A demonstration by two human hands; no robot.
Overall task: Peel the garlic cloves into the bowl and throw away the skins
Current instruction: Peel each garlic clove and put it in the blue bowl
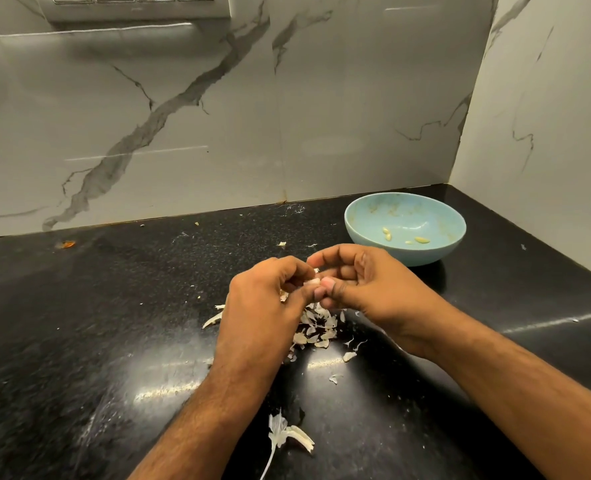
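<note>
Near: a stripped garlic stalk (283,433) lies on the desk (79,323). Middle: skins (316,329) piled, not discarded. Left hand (264,299) and right hand (363,284) pinch one garlic clove (312,282); axis roughly left-right, mostly hidden. Far right: bowl (363,233) holds few peeled cloves (387,233). Task likely midway.

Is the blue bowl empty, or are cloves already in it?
Not empty: the blue bowl holds a few peeled cloves on its bottom.
</note>
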